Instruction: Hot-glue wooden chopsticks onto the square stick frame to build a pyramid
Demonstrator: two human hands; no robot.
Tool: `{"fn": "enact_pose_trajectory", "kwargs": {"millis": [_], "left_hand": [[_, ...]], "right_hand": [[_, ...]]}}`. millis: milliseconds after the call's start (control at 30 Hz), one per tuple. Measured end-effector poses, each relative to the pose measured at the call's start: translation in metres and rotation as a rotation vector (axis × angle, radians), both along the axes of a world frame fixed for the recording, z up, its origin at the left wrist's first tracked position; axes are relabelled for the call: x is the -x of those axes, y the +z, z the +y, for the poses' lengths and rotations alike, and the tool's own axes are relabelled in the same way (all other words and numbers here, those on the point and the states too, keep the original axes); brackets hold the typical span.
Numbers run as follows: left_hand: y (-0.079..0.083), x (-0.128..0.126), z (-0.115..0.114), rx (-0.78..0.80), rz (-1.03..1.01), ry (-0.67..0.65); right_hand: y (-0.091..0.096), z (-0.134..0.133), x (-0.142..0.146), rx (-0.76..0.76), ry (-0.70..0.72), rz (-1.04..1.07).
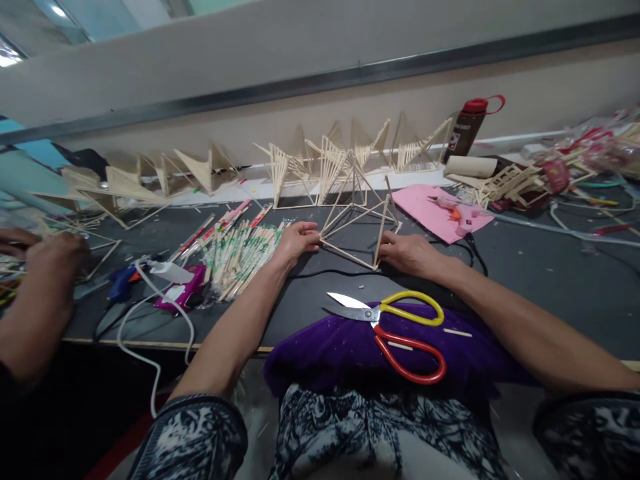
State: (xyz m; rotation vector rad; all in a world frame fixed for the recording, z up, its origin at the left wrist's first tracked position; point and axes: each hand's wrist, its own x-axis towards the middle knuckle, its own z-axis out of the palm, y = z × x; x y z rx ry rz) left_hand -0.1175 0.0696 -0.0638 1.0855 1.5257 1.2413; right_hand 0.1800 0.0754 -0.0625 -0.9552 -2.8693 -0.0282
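Observation:
A frame of thin wooden sticks [349, 256] stands on the dark table in front of me, its sticks joined into triangles. At its left corner, my left hand [296, 241] pinches the frame between thumb and fingers. My right hand [406, 253] is closed at the frame's right side, by the upright stick near the front corner; some fingertips are hidden. Nearer to me, scissors [371, 313] with one yellow and one red handle lie spread on a purple cloth [320, 343]. Left of my left hand is a pile of wrapped chopsticks [245, 257].
Several finished stick models [330, 163] line the wall. A pink sheet [417, 207] with a glue gun [455, 210] lies right, near a bottle [465, 130]. Leftward are a blue glue gun [120, 283], a magenta box [193, 290], a white cable [150, 357] and a co-worker's hand [57, 257].

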Motion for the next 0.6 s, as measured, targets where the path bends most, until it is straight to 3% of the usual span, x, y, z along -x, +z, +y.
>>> {"fn": "enact_pose_trajectory", "kwargs": {"millis": [200, 433, 600], "left_hand": [[0.006, 0.004, 0.013, 0.017, 0.034, 0.056], [0.001, 0.011, 0.031, 0.041, 0.066, 0.064], [-0.003, 0.005, 0.053, 0.020, 0.107, 0.066]], "right_hand": [[-0.004, -0.011, 0.019, -0.062, 0.028, 0.008], [-0.003, -0.021, 0.038, -0.117, 0.109, 0.019], [-0.007, -0.021, 0.034, -0.142, 0.154, 0.122]]}}
